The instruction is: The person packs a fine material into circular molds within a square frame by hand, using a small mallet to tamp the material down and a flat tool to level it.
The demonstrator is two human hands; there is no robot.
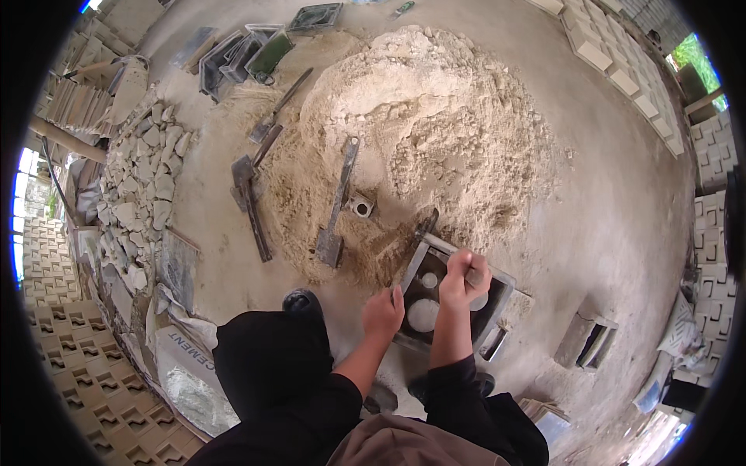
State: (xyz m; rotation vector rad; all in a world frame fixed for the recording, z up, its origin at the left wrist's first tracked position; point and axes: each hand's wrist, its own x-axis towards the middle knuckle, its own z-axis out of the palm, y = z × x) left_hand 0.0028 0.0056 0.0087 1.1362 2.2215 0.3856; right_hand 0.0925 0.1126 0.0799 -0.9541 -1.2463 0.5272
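A dark rectangular mould box [505, 293] with a pale rim sits in front of me, at the near edge of the sand pile. Pale round shapes [423, 316] of different sizes show inside it. My right hand [465, 278] is closed in a fist above the box; a small rounded end shows at the fist, but the rest of what it grips is hidden. My left hand [384, 312] is closed at the box's left side, thumb uppermost. Whether it grips the rim or something else is hidden.
A big pile of pale sandy mix [435, 116] rises ahead. A spade [330, 245] and a hammer-like tool [250, 206] lie left of it, near a small hollow block [361, 206]. Broken rubble [144, 186] lies left; a hollow frame [587, 342] stands right. Stacked blocks [614, 66] line the far right.
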